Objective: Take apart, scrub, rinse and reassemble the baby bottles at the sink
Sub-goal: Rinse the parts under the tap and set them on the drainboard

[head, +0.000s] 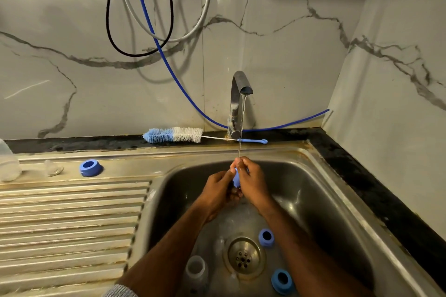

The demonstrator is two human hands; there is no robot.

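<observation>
Both my hands meet under the running tap over the steel sink. My left hand and my right hand together grip a light blue bottle collar ring in the water stream. Two more blue rings and a clear bottle lie on the sink floor by the drain. Another blue ring and a clear teat sit on the drainboard. A blue-and-white bottle brush lies on the back ledge.
A clear bottle stands at the far left edge of the ribbed drainboard. Black, white and blue hoses hang on the marble wall behind the tap. A dark counter strip runs along the sink's right side.
</observation>
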